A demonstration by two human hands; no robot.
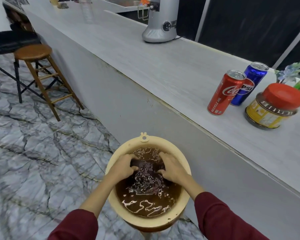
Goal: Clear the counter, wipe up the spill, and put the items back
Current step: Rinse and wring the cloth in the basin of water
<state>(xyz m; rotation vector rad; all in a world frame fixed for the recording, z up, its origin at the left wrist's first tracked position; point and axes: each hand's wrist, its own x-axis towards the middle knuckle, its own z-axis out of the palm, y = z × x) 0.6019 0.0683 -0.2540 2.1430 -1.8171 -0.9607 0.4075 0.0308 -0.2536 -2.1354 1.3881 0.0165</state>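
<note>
Stool point(33, 52): seen far left of the basin, on the marbled floor, against the worktop front.
Left hand point(124, 166): held in the basin at its left side; grip curled onto the dark cloth.
Cloth point(147, 172): bunched under rippling brown water at the basin's middle; judged soft, limp, heavy with water and slippery, best gathered in a thick bunch by both hands and wrung before lifting.
Basin point(140, 140): cream plastic, below the worktop edge; likely heavy and prone to slopping.
Right hand point(171, 168): placed at the basin's right side; grip closed on the same cloth.
Worktop point(145, 66): pale, above and right of the basin.
Red can point(222, 94), blue can point(249, 84), jar point(272, 106): grouped up and right of the basin.
</note>
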